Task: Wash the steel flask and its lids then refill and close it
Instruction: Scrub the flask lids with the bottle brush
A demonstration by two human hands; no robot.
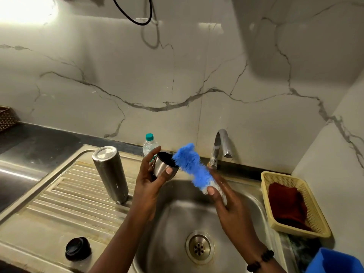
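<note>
Left hand (151,182) grips steel cup lid (162,167) above stainless sink (177,217); right hand (226,200) grips blue bristle brush (192,166). Cylindrical steel flask (110,174) inverted on ribbed drainboard (65,198), black round stopper (78,248) near. Marble-veined wall (177,75).

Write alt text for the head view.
Over a steel sink, the left hand holds a steel cup lid while the right hand holds a blue brush at its mouth. The steel flask stands inverted on the drainboard.
</note>
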